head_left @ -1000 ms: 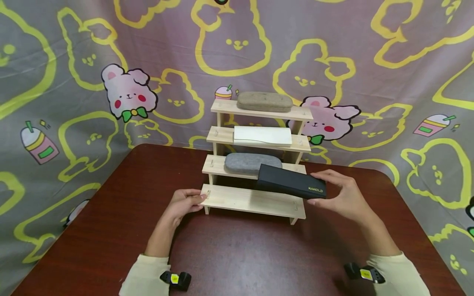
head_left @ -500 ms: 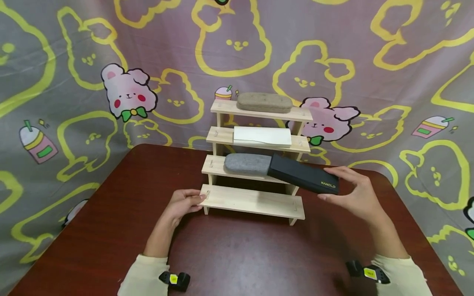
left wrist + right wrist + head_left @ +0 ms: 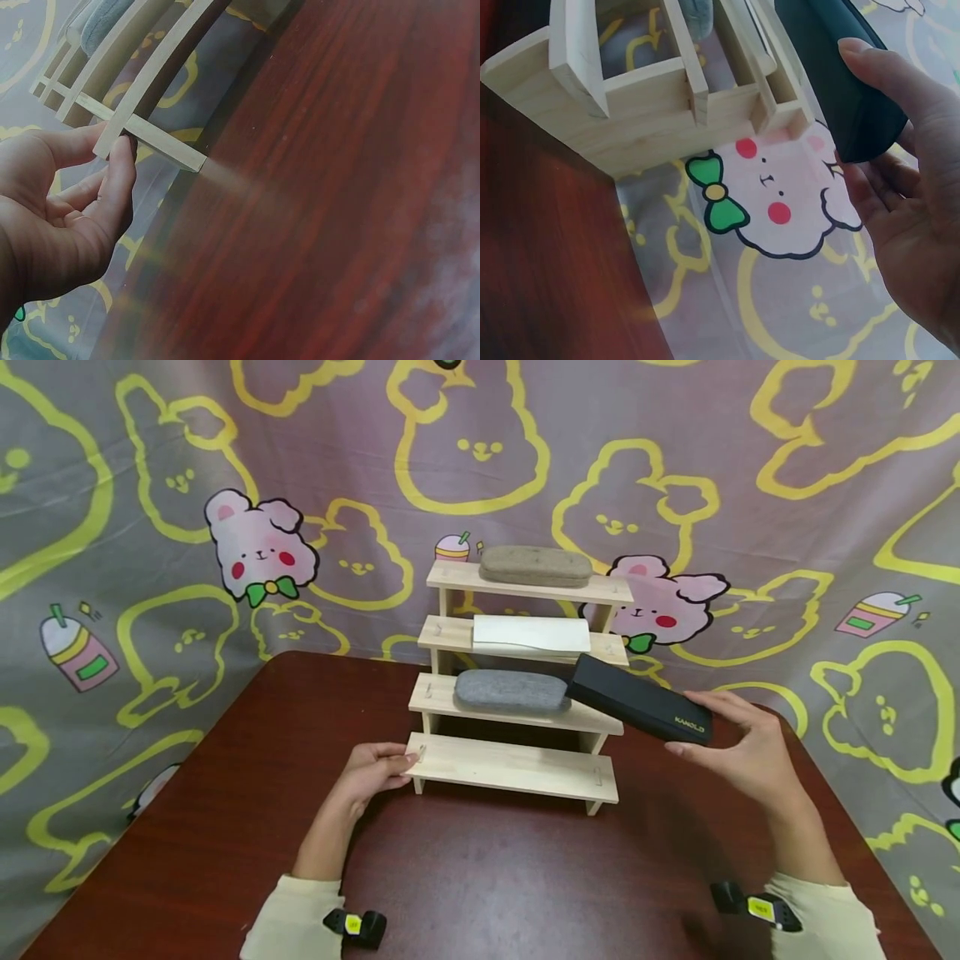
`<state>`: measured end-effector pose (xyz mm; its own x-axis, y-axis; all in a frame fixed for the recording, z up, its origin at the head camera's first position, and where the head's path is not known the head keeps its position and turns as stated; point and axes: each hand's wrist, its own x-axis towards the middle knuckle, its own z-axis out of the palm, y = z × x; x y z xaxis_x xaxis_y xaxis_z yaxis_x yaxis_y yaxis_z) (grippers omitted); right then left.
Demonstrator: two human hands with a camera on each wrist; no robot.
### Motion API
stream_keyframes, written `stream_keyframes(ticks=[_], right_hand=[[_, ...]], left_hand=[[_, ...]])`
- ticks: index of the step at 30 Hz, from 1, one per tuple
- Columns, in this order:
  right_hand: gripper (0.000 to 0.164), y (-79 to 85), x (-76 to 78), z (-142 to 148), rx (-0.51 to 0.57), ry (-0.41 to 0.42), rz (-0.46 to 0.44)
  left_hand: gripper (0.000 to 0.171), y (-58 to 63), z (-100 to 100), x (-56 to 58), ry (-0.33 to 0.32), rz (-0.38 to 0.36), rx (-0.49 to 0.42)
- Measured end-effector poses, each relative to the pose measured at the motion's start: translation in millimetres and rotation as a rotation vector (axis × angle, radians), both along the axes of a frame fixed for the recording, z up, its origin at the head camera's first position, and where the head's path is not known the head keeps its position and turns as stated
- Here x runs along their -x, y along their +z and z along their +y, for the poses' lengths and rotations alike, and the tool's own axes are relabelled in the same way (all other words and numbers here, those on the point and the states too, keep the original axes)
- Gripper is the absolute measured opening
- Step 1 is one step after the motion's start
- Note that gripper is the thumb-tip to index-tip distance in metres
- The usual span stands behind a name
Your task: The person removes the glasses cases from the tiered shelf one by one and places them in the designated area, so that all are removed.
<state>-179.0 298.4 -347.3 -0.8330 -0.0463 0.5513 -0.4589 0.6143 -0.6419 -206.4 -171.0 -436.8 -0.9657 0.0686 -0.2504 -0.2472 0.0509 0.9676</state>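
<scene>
Right hand (image 3: 752,752): thumb and fingers pinched on one end of a long, slender black case with gold lettering (image 3: 637,700). The long black case is held in the air at a tilt, lettered end lower, off the right ends of the shelves; its far end overlaps the second shelf from the bottom in the head view, contact there cannot be told. Left hand (image 3: 373,768): thumb and fingers clamped on the left end of the lowest shelf of a pale wooden four-tier stand (image 3: 510,764). Stand placed on a dark red-brown wood-grain worktop (image 3: 480,877), near the middle of its back edge. Contents of the stand, from the top: one brown fabric-look case with rounded ends (image 3: 536,567), right of the shelf's left end; one white flat-topped oblong case (image 3: 531,633); one grey fabric-look case with rounded ends (image 3: 512,690), lying lengthwise near mid-shelf. Backdrop: one grey-pink cloth printed with yellow outlines and rabbits (image 3: 330,443), behind the worktop's back edge.
</scene>
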Motion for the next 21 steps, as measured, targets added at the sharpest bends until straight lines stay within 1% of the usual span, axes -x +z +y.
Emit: stream_keyframes(ticks=[6,12,21], right_hand=[[0.070,2.0,-0.7,6,0.006,-0.049,-0.004],[0.070,1.1,-2.0,14,0.046,-0.069,0.003],[0.069,-1.2,-1.0,26,0.093,-0.060,0.040]], left_hand=[[0.045,-0.1,0,0.4,0.000,0.008,-0.004],[0.045,0.9,0,0.3,-0.001,0.010,-0.001],[0.045,0.7,0,-0.4,0.005,0.008,-0.001]])
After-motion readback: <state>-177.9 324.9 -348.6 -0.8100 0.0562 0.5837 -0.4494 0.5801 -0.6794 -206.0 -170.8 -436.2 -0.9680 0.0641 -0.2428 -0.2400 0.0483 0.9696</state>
